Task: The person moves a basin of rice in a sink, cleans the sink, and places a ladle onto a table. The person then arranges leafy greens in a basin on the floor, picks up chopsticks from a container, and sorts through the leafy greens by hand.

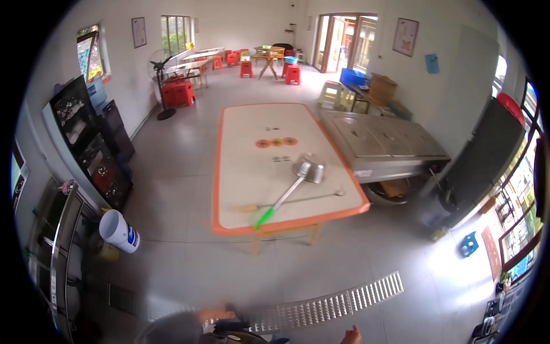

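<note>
At the bottom centre, my left hand [215,314] is blurred close to my body, beside something dark; its fingers cannot be made out. Farther right, my right hand [352,335] shows only in part at the bottom edge, with one finger pointing up. Both hands are apart from the table [246,172], which has a pale top and an orange border. On it lies a metal ladle [310,168] with a deep bowl and a green grip. A thin long-handled tool [303,199] with a wooden grip lies across the table under the ladle's handle.
A floor grate [326,309] runs between me and the table. To the left are a white bucket [119,230], a metal rack and a dark cabinet [91,149]. A steel counter [384,137] stands at the right. Red stools [179,93] and tables are farther back.
</note>
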Demonstrator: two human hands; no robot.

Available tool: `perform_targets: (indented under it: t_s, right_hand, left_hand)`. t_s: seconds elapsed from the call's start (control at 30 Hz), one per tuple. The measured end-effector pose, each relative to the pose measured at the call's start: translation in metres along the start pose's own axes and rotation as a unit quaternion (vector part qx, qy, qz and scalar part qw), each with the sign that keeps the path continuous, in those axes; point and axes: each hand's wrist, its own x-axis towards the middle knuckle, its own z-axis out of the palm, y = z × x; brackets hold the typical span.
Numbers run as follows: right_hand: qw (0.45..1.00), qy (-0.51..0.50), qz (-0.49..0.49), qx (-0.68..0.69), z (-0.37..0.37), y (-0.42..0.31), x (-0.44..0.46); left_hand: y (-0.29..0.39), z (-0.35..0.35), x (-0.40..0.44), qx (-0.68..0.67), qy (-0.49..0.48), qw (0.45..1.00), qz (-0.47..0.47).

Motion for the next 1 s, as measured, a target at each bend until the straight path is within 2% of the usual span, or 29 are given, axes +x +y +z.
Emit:
perform_targets:
  t_s: [0.03,0.07,0.1,0.13,0.17,0.2,0.23,0.27,0.3,0.33,0.37,0.47,0.5,0.6,0.63,0.67,0.7,0.73,0.77,0.8,0.83,0.87,0.93,1.0]
  right_hand:
    - [0.956,-0.059,-0.06,-0.281,0.034,-0.01,0.007]
    - [0.939,-0.026,-0.167,-0.3,0.072,-0.076,-0.02]
    - [0.846,-0.062,-0.28,-0.45,0.124,-0.071,-0.013]
    - [0.902,-0.105,-0.253,-0.334,0.169,-0.088,-0.023]
    - [0.853,-0.158,-0.293,-0.402,0.214,-0.086,-0.023]
    - [0.808,-0.173,-0.392,-0.404,0.247,-0.117,-0.035]
    - [0.872,-0.194,-0.24,-0.38,0.261,-0.22,-0.077]
    - [0.879,-0.24,-0.206,-0.356,0.275,-0.268,-0.091]
    - [0.884,-0.281,-0.171,-0.332,0.291,-0.304,-0.098]
    - [0.886,-0.321,-0.132,-0.307,0.309,-0.329,-0.102]
    - [0.877,-0.369,-0.088,-0.294,0.319,-0.344,-0.098]
    - [0.829,-0.492,-0.045,-0.263,0.361,-0.368,-0.078]
    - [0.689,-0.441,-0.506,-0.273,0.38,-0.347,-0.053]
    - [0.799,-0.458,-0.242,-0.305,0.438,-0.412,-0.038]
    - [0.773,-0.499,-0.223,-0.321,0.467,-0.447,-0.027]
    - [0.679,-0.529,-0.28,-0.425,0.499,-0.503,-0.026]
    - [0.66,-0.531,-0.315,-0.428,0.528,-0.553,-0.033]
    - [0.654,-0.505,-0.402,-0.395,0.586,-0.545,-0.015]
    - [0.624,-0.505,-0.432,-0.412,0.652,-0.544,0.008]
    - [0.589,-0.512,-0.435,-0.449,0.678,-0.615,-0.014]
    - [0.555,-0.516,-0.531,-0.379,0.719,-0.649,-0.016]
    - [0.587,-0.494,-0.573,-0.287,0.746,-0.693,-0.035]
    - [0.563,-0.507,-0.614,-0.22,0.815,-0.765,-0.057]
    - [0.565,-0.525,-0.598,-0.218,0.871,-0.787,-0.069]
  left_hand:
    - [-0.04,-0.003,-0.009,-0.026,0.002,1.0,-0.017]
    - [-0.073,-0.008,-0.018,-0.051,0.004,0.998,-0.033]
    - [-0.096,-0.024,-0.034,-0.062,0.029,0.997,-0.04]
    - [-0.116,-0.046,-0.058,-0.077,0.052,0.995,-0.048]
    - [-0.122,-0.07,-0.09,-0.091,0.08,0.991,-0.059]
    - [-0.118,-0.103,-0.119,-0.187,0.094,0.974,-0.093]
    - [-0.114,-0.135,-0.149,-0.28,0.114,0.945,-0.124]
    - [-0.16,-0.121,-0.123,-0.311,0.147,0.919,-0.193]
    - [-0.164,-0.156,-0.131,-0.303,0.088,0.93,-0.189]
    - [-0.198,-0.155,-0.112,-0.308,0.131,0.927,-0.17]
    - [-0.224,-0.155,-0.094,-0.321,0.131,0.917,-0.196]
    - [-0.261,-0.192,-0.076,-0.398,0.154,0.876,-0.226]
    - [-0.272,-0.203,-0.072,-0.43,0.165,0.858,-0.229]
    - [-0.302,-0.238,-0.083,-0.445,0.12,0.848,-0.261]
    - [-0.32,-0.237,-0.081,-0.47,0.143,0.818,-0.3]
    - [-0.332,-0.236,-0.089,-0.43,0.177,0.839,-0.282]
    - [-0.344,-0.237,-0.097,-0.386,0.21,0.858,-0.266]
    - [-0.36,-0.233,-0.108,-0.248,0.164,0.926,-0.235]
    - [-0.376,-0.229,-0.119,-0.099,0.132,0.967,-0.196]
    - [-0.385,-0.221,-0.125,-0.071,0.137,0.967,-0.201]
    - [-0.391,-0.221,-0.131,-0.127,0.156,0.949,-0.241]
    - [-0.399,-0.227,-0.133,-0.182,0.179,0.926,-0.279]
    - [-0.416,-0.258,-0.122,-0.246,0.21,0.89,-0.321]
    - [-0.442,-0.301,-0.096,-0.267,0.222,0.878,-0.33]
